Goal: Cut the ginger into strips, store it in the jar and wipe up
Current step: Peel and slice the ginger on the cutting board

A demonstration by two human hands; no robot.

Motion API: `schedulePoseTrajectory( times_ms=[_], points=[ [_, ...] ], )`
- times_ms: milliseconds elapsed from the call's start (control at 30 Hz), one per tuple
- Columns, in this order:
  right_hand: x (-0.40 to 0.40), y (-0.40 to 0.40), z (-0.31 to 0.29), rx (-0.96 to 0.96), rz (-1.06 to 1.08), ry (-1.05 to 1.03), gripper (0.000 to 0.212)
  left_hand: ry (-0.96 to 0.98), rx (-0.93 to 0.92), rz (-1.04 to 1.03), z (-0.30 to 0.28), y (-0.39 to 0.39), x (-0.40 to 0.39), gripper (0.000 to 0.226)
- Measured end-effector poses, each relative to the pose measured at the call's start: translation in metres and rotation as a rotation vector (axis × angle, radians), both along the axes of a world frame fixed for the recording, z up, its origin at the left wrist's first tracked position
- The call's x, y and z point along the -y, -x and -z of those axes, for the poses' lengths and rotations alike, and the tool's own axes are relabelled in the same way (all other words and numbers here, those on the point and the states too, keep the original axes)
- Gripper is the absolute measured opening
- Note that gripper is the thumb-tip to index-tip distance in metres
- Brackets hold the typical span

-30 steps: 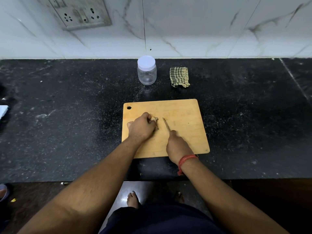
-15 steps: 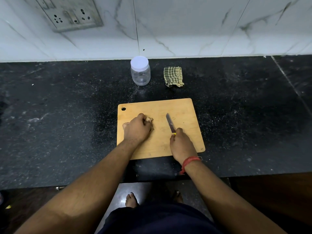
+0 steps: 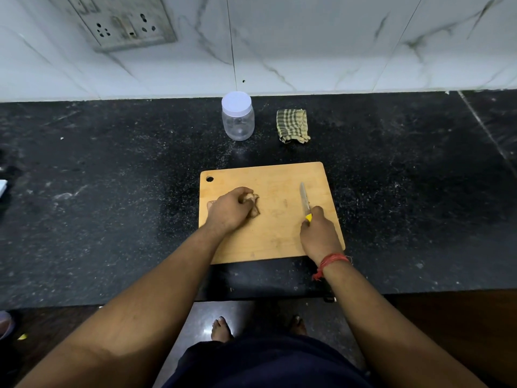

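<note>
A wooden cutting board (image 3: 279,236) lies on the black counter. My left hand (image 3: 228,210) grips a knobbly piece of ginger (image 3: 254,204) on the board's left half; most of the ginger is hidden under my fingers. My right hand (image 3: 320,233) holds a yellow-handled knife (image 3: 303,200) over the board's right side, blade pointing away from me and well apart from the ginger. A clear plastic jar (image 3: 237,117) with a white lid on stands behind the board. A folded green checked cloth (image 3: 292,126) lies to the jar's right.
The black stone counter (image 3: 112,191) runs left and right, its front edge close to my body. A marble wall with a socket plate (image 3: 126,23) rises behind it. A pale object (image 3: 2,187) shows at the far left edge.
My right hand has carried the knife to the right, away from the ginger. My left hand stays on the ginger.
</note>
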State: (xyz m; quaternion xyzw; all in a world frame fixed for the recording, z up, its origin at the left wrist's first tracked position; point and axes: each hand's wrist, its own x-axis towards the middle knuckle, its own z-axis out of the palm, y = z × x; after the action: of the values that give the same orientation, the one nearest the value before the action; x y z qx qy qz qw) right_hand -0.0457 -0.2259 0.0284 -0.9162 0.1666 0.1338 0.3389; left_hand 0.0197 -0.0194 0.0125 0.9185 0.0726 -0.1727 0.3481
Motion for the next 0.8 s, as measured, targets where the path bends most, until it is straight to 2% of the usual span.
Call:
schedulePoseTrajectory(
  times_ms=[100,233,333,433,600,733,800],
  points=[
    [-0.003,-0.002,-0.001,0.017,-0.007,-0.037,0.023,0.020,-0.054,0.011,0.001,-0.009,-0.006,0.015],
    [-0.014,-0.002,-0.002,0.008,-0.058,-0.113,0.013,0.137,-0.066,-0.072,0.001,-0.013,-0.011,0.028],
    [-0.022,-0.001,-0.005,0.011,-0.114,-0.125,0.011,0.215,-0.051,-0.140,0.002,-0.012,-0.011,0.028],
    [-0.027,-0.002,-0.007,0.006,-0.132,-0.131,0.017,0.228,-0.036,-0.174,0.003,-0.011,-0.008,0.025],
    [-0.030,-0.002,-0.010,0.000,-0.117,-0.162,0.023,0.142,-0.020,-0.242,0.002,-0.012,-0.004,0.028],
    [-0.034,-0.005,-0.008,0.012,-0.018,-0.256,0.013,-0.122,-0.025,-0.131,-0.005,-0.008,-0.005,0.030],
    [-0.036,-0.005,-0.011,-0.022,0.035,-0.335,0.009,-0.175,0.018,-0.081,-0.006,-0.003,-0.007,0.029]
  ],
)
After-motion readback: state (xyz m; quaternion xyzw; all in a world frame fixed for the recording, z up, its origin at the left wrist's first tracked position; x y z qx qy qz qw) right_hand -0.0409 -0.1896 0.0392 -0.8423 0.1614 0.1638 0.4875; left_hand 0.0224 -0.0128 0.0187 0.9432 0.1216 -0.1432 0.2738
